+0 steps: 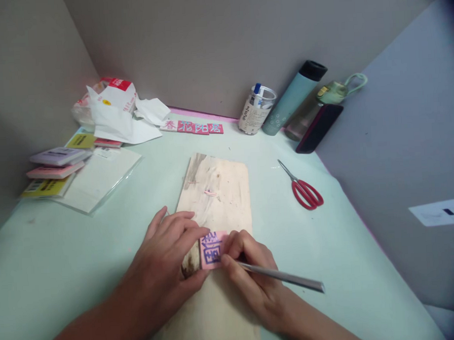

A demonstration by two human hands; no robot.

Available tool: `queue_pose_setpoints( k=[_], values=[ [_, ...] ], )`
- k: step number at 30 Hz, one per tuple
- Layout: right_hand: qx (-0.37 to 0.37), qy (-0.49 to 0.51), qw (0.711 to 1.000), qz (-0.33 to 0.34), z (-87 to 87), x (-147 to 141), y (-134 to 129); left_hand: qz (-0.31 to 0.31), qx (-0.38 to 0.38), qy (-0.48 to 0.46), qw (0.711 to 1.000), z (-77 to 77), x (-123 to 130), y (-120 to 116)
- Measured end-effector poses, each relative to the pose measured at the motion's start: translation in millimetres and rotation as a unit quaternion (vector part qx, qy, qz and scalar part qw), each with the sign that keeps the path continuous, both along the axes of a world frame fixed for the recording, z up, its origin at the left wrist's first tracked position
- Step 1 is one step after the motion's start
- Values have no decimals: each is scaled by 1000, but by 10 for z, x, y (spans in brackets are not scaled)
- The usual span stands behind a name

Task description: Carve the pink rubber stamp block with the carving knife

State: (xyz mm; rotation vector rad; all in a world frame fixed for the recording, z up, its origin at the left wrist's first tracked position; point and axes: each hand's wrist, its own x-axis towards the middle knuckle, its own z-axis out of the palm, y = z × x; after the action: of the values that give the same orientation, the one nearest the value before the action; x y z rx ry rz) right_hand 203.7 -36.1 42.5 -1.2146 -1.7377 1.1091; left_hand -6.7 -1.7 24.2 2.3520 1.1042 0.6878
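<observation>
A small pink rubber carving block [212,251] with purple characters drawn on it lies on a worn wooden board [228,190]. My left hand [170,249] steadies its left side, thumb at the near edge and index finger at the far edge. In a pen-like grip, my right hand [251,265] holds a slim silver carving knife [289,277], its handle slanting to the lower right. The fingers hide the knife's tip, which is over the block's right side. Small pink shavings [210,192] lie farther up the board.
Red-handled scissors [306,191] lie right of the board. Behind stand a tin of pens [252,113], a blue-green flask [294,100], a green bottle [298,118] and a phone [319,128]. Carved pink blocks [200,127], crumpled tissue [151,110] and stacked packs [57,163] sit back left.
</observation>
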Motion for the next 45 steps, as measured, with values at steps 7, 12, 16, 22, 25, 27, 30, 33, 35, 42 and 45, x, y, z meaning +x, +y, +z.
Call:
queue_pose_setpoints(
  k=[7,12,16,22,25,27,30,33,35,42,45],
  values=[
    [-9,-3,1000,6,21,9,4,-2,-6,4,1000,12,-3,-3],
    [-6,-1,1000,9,2,12,-10,0,-5,5,1000,16,-17,-3],
    [2,9,1000,-3,-22,0,-16,0,-4,3,1000,18,-9,3],
    [0,35,999,-20,-86,-8,-32,-7,-4,2,1000,17,2,12],
    [-6,43,999,-28,-102,-6,-38,-6,-1,-8,1000,13,0,5],
    [-7,50,998,-29,-103,-6,-36,-6,-2,-13,1000,12,1,2],
    [0,55,998,-35,-100,-12,-30,-4,-1,-14,1000,10,4,4],
    [1,64,997,-44,-95,-23,-25,-1,2,-11,1000,4,3,8],
    [-3,76,996,-50,-94,-32,-22,0,4,-14,1000,-1,-1,9],
    [-14,138,987,-76,-114,-39,-23,-4,0,-8,1000,7,-10,6],
    [-20,152,986,-70,-119,-34,-24,-5,-6,-10,1000,0,-7,10]
  ],
)
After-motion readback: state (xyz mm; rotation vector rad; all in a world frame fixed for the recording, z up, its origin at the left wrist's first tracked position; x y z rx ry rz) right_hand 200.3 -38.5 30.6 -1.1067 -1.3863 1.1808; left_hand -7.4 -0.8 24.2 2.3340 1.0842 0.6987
